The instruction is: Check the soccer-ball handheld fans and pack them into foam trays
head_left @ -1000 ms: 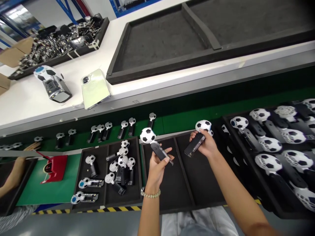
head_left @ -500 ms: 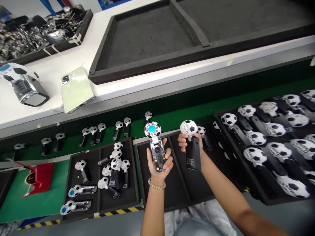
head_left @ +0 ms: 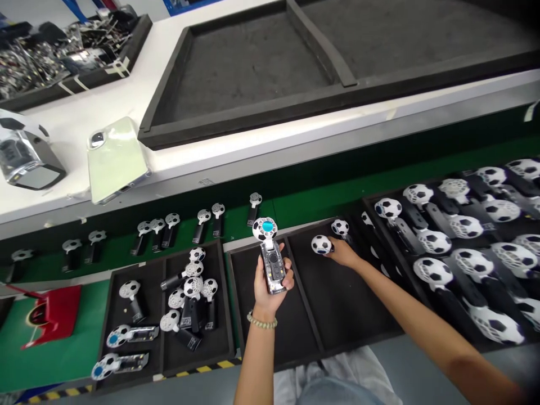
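Note:
My left hand (head_left: 273, 281) is wrapped round the body of what looks like a handheld fan (head_left: 272, 264). Its body is clear, with a round dark part and buttons, and its football-patterned head has a blue disc in the middle. Farther right, my right hand (head_left: 343, 253) is closed on a second football-headed handheld fan (head_left: 321, 244), low over the right compartment of a black divided tray (head_left: 297, 281). The fingers and the fan's body are mostly hidden behind that hand. Just beyond it another football-headed fan (head_left: 340, 227) lies in the tray.
A black tray (head_left: 164, 298) at left holds several fans. At right, a large tray (head_left: 422, 292) holds rows of them. More fans (head_left: 202, 225) line the green shelf. On the white bench lie a pale green phone (head_left: 116, 160) and a big divided tray (head_left: 248, 73). A red dustpan (head_left: 63, 315) is lower left.
My right hand has turned and lowered its fan from upright to low over the tray, the head swinging down. My left hand still holds its fan, tilted slightly differently. The view has shifted slightly.

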A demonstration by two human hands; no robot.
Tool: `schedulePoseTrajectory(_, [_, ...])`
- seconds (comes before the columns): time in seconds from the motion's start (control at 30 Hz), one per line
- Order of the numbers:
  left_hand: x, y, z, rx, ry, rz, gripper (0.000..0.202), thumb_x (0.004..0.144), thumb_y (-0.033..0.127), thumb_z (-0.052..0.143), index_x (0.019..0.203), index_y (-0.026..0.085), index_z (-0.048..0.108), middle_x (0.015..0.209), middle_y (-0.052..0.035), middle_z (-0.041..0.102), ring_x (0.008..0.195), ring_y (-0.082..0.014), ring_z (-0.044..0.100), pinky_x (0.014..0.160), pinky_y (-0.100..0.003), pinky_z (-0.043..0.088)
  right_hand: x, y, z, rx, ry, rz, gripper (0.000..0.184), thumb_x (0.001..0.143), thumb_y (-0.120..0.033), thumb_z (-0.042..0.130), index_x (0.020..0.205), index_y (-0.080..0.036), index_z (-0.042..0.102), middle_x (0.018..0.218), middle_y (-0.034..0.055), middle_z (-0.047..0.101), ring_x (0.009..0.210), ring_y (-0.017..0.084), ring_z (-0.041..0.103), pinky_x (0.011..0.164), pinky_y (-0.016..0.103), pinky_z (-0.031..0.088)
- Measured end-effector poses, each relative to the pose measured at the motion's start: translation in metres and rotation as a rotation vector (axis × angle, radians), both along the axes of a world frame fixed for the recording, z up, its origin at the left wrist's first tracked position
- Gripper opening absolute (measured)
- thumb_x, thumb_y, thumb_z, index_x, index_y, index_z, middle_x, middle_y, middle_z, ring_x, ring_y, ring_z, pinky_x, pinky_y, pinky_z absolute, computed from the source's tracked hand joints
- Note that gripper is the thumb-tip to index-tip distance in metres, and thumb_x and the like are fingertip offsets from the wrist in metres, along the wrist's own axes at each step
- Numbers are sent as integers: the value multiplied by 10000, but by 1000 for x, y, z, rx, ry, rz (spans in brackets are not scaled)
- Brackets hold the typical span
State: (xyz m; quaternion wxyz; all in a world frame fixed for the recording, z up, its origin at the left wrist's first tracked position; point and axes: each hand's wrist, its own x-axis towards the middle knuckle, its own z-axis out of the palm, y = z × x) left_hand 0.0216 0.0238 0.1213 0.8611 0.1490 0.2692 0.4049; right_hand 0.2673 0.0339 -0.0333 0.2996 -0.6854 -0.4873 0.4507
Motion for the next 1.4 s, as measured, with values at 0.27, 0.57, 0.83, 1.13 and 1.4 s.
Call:
schedulePoseTrajectory(0.27, [3, 1, 9, -12, -25, 29, 570, 856, 612, 321, 1313, 278, 394, 690, 27, 379, 454, -49, 269, 425, -171, 280, -6, 38, -9, 97, -466, 715, 316, 603, 102, 489, 620, -176, 640, 890, 66, 661, 1113, 179, 487, 1100, 379, 185])
schedulePoseTrajectory(0.57, [-12, 0, 29, 45, -61, 88, 661, 800, 650, 391, 1365, 312, 328, 783, -29, 418, 597, -111, 345, 381, -155, 252, 7, 15, -24, -108, -589, 676, 380, 526, 134, 496, 706, -157, 662, 1128, 136, 616, 1245, 236, 407, 1113, 468, 134])
schedulePoseTrajectory(0.83, [-20, 3, 30, 100, -26, 111, 659, 802, 671, 347, 1352, 307, 337, 831, -45, 495, 598, -115, 405, 391, -170, 290, -32, 31, 30, -28, -401, 567, 367, 681, -60, 623, 1043, -120, 632, 1231, 176, 553, 1225, 298, 435, 1097, 485, 183])
schedulePoseTrajectory(1.13, [-6, -6, -13, 654, 899, 104, 850, 674, 306, 721, 1398, 237, 282, 1422, -106, 349, 1321, -284, 295, 1070, -443, 265, -125, 26, 115, -37, 1071, -49, 396, 676, -395, 750, 966, -170, 603, 911, 64, 675, 826, 191, 641, 777, 319, 519])
schedulePoseTrajectory(1.4, [-62, -23, -63, 633, 1315, -43, 554, 795, 392, 569, 1297, 210, 421, 1437, -129, 301, 1142, -259, 499, 957, -443, 413, -85, 22, 22, -162, -298, -54, 399, 830, -374, 553, 1095, -78, 518, 1003, 185, 644, 971, 288, 614, 810, 356, 474])
